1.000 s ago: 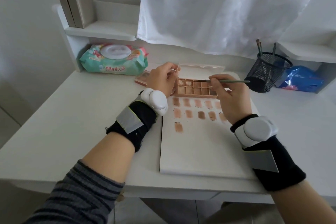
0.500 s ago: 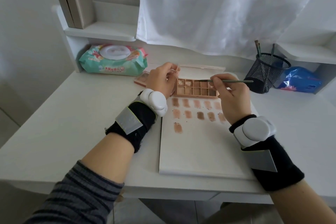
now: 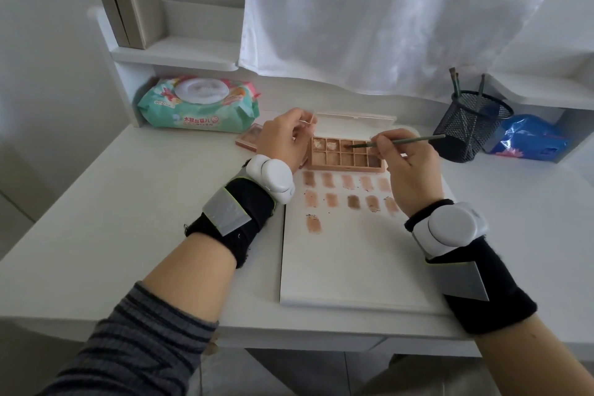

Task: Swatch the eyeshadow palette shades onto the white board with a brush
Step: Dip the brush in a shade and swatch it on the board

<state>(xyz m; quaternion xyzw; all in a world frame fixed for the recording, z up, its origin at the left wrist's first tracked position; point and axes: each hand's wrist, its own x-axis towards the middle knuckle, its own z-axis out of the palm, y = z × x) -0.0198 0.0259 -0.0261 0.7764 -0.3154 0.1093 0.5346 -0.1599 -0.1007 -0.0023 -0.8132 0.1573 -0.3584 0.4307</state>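
An open pink eyeshadow palette (image 3: 340,157) with two rows of brown and beige pans lies just beyond the white board (image 3: 347,267). The board carries several brown swatches (image 3: 348,191) in two rows, plus one lone swatch below at the left. My right hand (image 3: 408,167) pinches a thin green brush (image 3: 401,141), its tip resting in an upper-row pan near the palette's middle. My left hand (image 3: 283,138) grips the palette's left end and clear lid edge.
A wet-wipe pack (image 3: 199,103) lies at the back left under a shelf holding a beige box (image 3: 128,6). A black mesh cup (image 3: 471,125) with brushes and a blue packet (image 3: 527,138) stand at the back right. A second compact (image 3: 249,138) lies behind my left hand.
My right hand has shifted slightly left and the brush tip has moved into an upper-row pan. My left hand has stayed on the palette.
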